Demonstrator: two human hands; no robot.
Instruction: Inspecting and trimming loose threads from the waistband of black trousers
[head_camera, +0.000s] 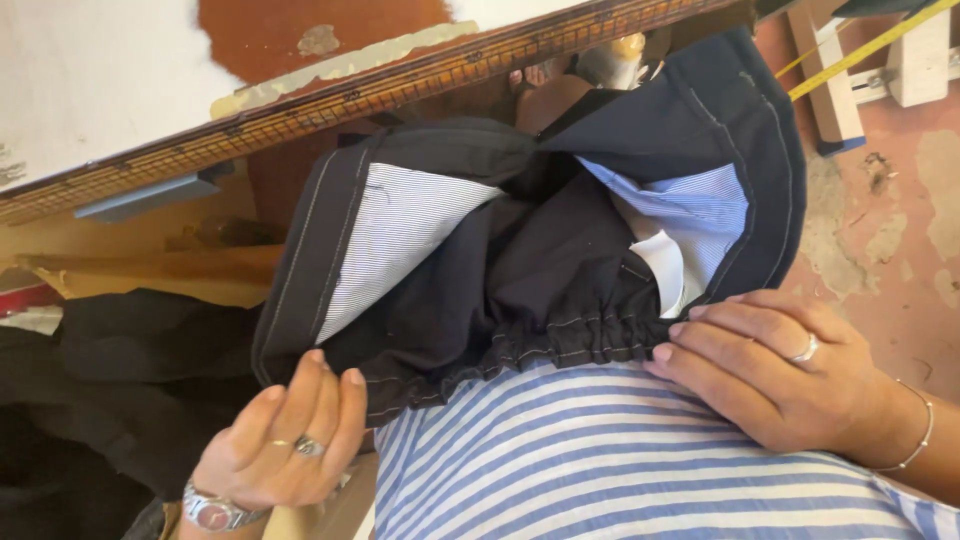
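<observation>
Dark garment (520, 270), inside out, striped pocket linings showing, spread over lap below tabletop (300, 100) edge; left hand (285, 440) pinching hem at lower left, ringed, watch at wrist; right hand (770, 370) closed on gathered waistband at right, ringed, bracelet at wrist; striped shirt (620, 460) beneath.

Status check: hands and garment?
Left hand and right hand grip the dark navy elastic-waist garment, held open. Nothing between hands.
</observation>
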